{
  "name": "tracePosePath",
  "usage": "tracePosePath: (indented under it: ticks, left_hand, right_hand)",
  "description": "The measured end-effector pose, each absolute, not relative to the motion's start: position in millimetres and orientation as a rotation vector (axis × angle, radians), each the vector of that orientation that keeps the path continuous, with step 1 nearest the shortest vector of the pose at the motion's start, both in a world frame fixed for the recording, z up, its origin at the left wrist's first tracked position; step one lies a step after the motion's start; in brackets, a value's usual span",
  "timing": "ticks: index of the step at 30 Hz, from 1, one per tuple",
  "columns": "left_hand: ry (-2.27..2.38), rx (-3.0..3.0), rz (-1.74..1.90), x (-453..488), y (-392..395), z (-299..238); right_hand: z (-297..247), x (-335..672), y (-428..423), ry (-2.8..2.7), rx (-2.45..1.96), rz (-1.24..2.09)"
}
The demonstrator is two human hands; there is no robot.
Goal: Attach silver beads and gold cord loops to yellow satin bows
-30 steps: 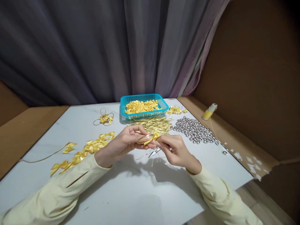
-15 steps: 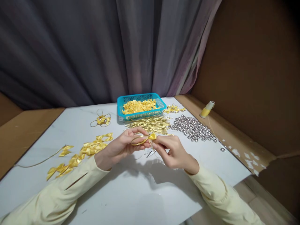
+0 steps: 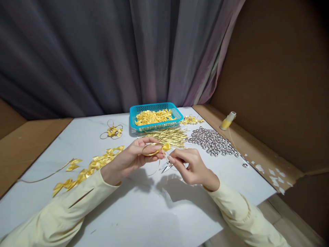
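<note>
My left hand (image 3: 140, 153) pinches a looped gold cord (image 3: 147, 153) with a yellow satin ribbon bow (image 3: 166, 146) at its right end. My right hand (image 3: 190, 166) is closed just right of the bow, thumb and forefinger together on a thin pale thread (image 3: 165, 156) that runs down from it. Whether a needle is between those fingers cannot be made out. Small scissors (image 3: 166, 167) with silver blades show below and behind the hands, partly hidden by my right fingers.
A blue basket (image 3: 132, 118) holds yellow bows, with gold cord pieces (image 3: 171, 137) before it. Silver beads (image 3: 212, 140) lie right, near a yellow thread spool (image 3: 227, 121). Loose bows (image 3: 88, 169) and a looped bow piece (image 3: 112, 131) lie left. Cardboard (image 3: 269, 75) walls the right side.
My right hand has come slightly away from the bow, opening a small gap with thread across it. The bow is more exposed, and more of the scissors shows.
</note>
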State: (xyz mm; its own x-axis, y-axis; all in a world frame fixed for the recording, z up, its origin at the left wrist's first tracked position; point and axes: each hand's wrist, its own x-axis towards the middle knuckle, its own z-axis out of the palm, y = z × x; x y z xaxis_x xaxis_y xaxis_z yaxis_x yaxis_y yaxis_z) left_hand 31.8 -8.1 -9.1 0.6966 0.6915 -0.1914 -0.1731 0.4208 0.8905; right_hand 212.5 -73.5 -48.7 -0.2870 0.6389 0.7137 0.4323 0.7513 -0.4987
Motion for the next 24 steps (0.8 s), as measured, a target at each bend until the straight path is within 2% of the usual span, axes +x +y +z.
tracePosePath:
  ticks: [16,24]
  left_hand:
    - [0.591,1.241,0.623,30.5,-10.8,-4.2]
    - [0.889,1.878,0.612,28.4,-22.3,0.1]
  right_hand:
    - [-43.0,222.6,-76.4,-1.821,-0.791,0.270]
    - [-32.8,236.0,-65.2,-1.308,-0.959,0.428]
